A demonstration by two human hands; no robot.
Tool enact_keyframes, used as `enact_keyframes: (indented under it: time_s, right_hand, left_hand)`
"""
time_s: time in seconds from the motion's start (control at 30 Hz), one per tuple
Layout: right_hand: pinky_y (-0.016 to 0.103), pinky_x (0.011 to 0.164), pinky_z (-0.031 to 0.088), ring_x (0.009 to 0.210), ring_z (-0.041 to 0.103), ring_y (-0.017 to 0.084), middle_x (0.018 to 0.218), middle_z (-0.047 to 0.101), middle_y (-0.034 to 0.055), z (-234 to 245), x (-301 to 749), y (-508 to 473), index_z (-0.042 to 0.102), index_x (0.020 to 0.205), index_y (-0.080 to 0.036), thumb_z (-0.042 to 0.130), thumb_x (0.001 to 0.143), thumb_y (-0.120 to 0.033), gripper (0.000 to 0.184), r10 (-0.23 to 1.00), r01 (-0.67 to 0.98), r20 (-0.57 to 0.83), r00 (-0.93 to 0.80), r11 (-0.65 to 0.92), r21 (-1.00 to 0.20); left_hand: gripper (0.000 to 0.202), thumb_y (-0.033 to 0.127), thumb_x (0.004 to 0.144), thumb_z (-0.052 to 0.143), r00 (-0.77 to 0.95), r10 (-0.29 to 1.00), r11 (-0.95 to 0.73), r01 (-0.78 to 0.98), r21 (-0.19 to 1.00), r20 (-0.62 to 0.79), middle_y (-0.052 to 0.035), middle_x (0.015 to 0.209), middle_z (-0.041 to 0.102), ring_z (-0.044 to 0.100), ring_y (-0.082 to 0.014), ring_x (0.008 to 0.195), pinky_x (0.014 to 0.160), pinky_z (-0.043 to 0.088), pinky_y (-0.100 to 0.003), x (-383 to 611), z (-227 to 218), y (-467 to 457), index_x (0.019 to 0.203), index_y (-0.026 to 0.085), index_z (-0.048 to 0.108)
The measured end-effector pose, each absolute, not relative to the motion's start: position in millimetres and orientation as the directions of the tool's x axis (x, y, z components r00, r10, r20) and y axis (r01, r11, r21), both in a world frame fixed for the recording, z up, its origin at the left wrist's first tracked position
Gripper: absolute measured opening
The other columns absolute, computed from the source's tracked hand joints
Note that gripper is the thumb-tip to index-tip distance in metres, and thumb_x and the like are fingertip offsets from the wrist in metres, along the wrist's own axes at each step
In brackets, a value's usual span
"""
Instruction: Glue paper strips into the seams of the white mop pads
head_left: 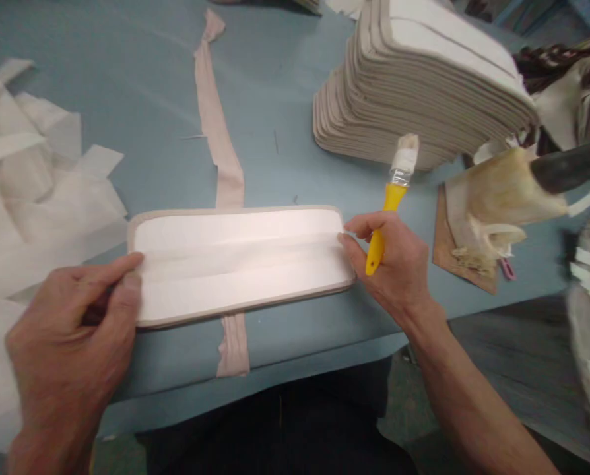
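A white, rounded-corner rectangular panel with beige edging (240, 264) lies in front of me across a pale pink fabric strip (216, 125). At the panel's left end, my left hand (82, 330) is closed, its thumb and index finger gripping the edge. My right hand (398, 264) holds a yellow-handled paintbrush (393, 194), bristles pointing up and away, tucked among its fingers. The thumb and index finger of that same hand touch the panel's right end. A faint lengthwise band runs along the middle of the panel's surface.
Thin whitish sheets (42, 178) are heaped at the left. A tall stack of similar edged panels (424, 79) stands at the back right. Closer on the right, a glue-crusted container (493, 188) sits on a brown board (443, 244). The blue-green table's (305, 343) front edge runs before my lap.
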State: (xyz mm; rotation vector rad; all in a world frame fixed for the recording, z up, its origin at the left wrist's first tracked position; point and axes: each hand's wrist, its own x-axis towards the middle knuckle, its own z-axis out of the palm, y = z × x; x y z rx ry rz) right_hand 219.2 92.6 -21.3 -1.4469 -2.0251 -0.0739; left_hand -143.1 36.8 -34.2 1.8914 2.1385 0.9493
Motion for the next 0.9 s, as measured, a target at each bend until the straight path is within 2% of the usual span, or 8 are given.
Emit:
enact_keyframes:
  time_s: [0.13, 0.27, 0.37, 0.47, 0.67, 0.9]
  right_hand:
    - [0.033, 0.073, 0.051, 0.082, 0.071, 0.022, 0.092, 0.076, 0.0028, -24.1, 198.3, 90.8, 0.061, 0.103, -0.024, 0.067, 0.1, -0.019, 0.009, 0.782, 0.77, 0.506, -0.364, 0.558, -0.308]
    - [0.034, 0.072, 0.051, 0.082, 0.071, 0.024, 0.093, 0.075, 0.0053, -30.0, 190.3, 93.2, 0.06, 0.104, -0.023, 0.067, 0.099, -0.019, 0.01, 0.792, 0.761, 0.447, -0.416, 0.572, -0.306]
    - [0.035, 0.072, 0.051, 0.082, 0.07, 0.025, 0.092, 0.074, 0.0058, -32.7, 191.9, 94.6, 0.06, 0.105, -0.023, 0.067, 0.099, -0.02, 0.01, 0.797, 0.764, 0.441, -0.414, 0.567, -0.308]
    - [0.035, 0.072, 0.05, 0.081, 0.068, 0.025, 0.089, 0.071, 0.0048, -33.7, 193.2, 95.4, 0.06, 0.104, -0.023, 0.067, 0.098, -0.02, 0.01, 0.807, 0.766, 0.428, -0.407, 0.557, -0.32]
    - [0.034, 0.074, 0.05, 0.08, 0.066, 0.023, 0.089, 0.07, 0.0021, -36.2, 195.2, 95.5, 0.058, 0.102, -0.025, 0.069, 0.098, -0.02, 0.013, 0.847, 0.751, 0.395, -0.355, 0.51, -0.419]
    - [0.034, 0.078, 0.051, 0.083, 0.066, 0.021, 0.092, 0.07, 0.0014, -40.6, 198.5, 97.5, 0.058, 0.105, -0.025, 0.07, 0.096, -0.019, 0.016, 0.873, 0.719, 0.361, -0.328, 0.478, -0.504]
  left_hand:
    - [0.046, 0.047, 0.101, 0.055, -0.219, 0.924, 0.036, 0.865, 0.5, 0.313, -0.0096, 0.101, 0.074, 0.063, -0.0226, 0.082, 0.078, 0.049, -0.04, -144.9, -26.0, 36.0, 0.123, 0.016, 0.08]
    - [0.043, 0.043, 0.103, 0.059, -0.131, 0.899, -0.056, 0.912, 0.406, 0.418, -0.016, 0.105, 0.076, 0.062, -0.0252, 0.083, 0.081, 0.049, -0.043, -136.1, -10.8, 36.1, 0.122, 0.008, 0.078]
    - [0.027, 0.034, 0.104, 0.062, 0.047, 0.902, -0.23, 0.894, 0.384, 0.43, -0.0114, 0.102, 0.075, 0.066, -0.0218, 0.088, 0.082, 0.051, -0.036, -126.2, -5.9, 44.4, 0.109, 0.012, 0.077]
    - [0.02, 0.03, 0.106, 0.058, 0.184, 0.919, -0.319, 0.867, 0.383, 0.35, -0.0046, 0.098, 0.073, 0.068, -0.0176, 0.087, 0.079, 0.049, -0.031, -121.0, -10.3, 59.1, 0.102, 0.017, 0.072]
    - [0.021, 0.038, 0.098, 0.058, 0.016, 0.981, -0.097, 0.902, 0.422, 0.192, 0.0017, 0.086, 0.067, 0.059, -0.0145, 0.071, 0.069, 0.04, -0.031, -127.4, -17.0, 74.7, 0.093, 0.022, 0.07]
    - [0.025, 0.044, 0.093, 0.057, -0.098, 0.983, 0.014, 0.883, 0.47, 0.156, 0.0014, 0.084, 0.066, 0.056, -0.0153, 0.07, 0.072, 0.04, -0.031, -123.8, -17.1, 74.4, 0.091, 0.023, 0.071]
